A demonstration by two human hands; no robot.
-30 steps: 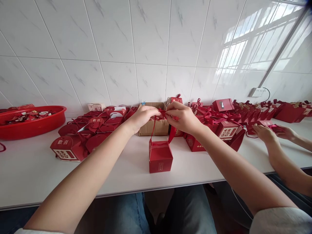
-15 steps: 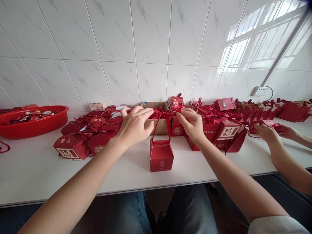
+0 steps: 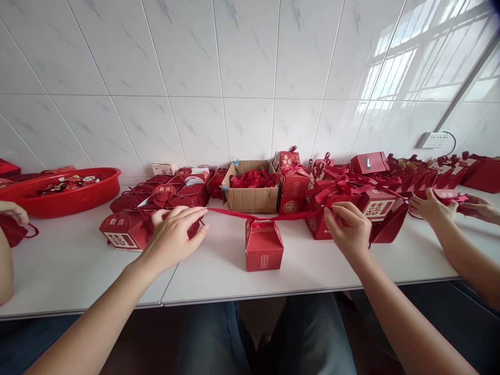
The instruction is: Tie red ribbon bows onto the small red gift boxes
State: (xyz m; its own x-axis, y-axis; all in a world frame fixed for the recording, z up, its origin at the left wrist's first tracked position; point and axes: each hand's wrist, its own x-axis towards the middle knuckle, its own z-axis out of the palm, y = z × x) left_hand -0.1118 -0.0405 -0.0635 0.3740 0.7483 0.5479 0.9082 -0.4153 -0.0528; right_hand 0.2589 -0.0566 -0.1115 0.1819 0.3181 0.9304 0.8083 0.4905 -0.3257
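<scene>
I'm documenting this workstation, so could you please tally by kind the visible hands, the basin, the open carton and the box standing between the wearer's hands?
Wearer's bare left hand and right hand: 2
Co-workers' bare hands, two right, one far left: 3
Red plastic basin: 1
Open brown cardboard carton: 1
Red gable-topped card box: 1
Total: 8

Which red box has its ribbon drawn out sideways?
The lone box between the left hand and right hand: its ribbon runs out toward both; it stands apart from the left pile and right pile.
</scene>
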